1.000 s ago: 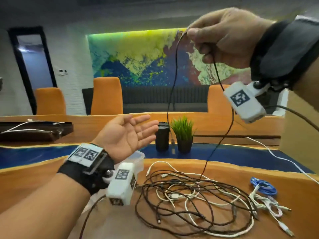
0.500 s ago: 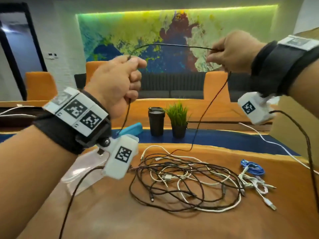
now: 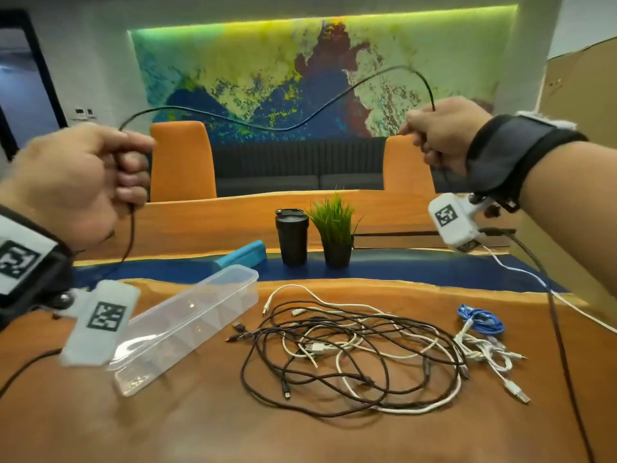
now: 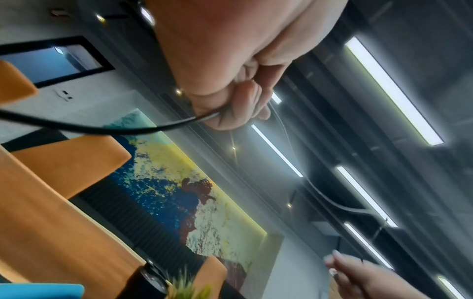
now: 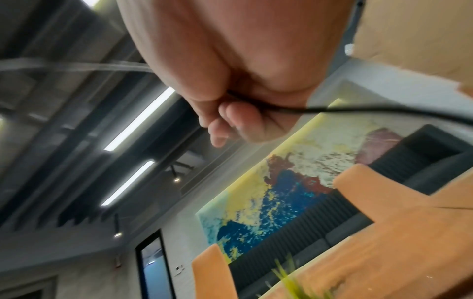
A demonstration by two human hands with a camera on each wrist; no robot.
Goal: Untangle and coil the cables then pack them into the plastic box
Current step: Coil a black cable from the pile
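Head view: both the left hand and right hand grip one black cable stretched in the air; the tangle remains on the table, plastic box still empty.

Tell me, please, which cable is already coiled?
The blue cable, bundled at the table's right; the black and white ones beside it lie loose and tangled.

held cable: strung in the air from left hand to right hand
plastic box: on table, below left hand
cable tangle: below, between both hands
small bundles: below right hand
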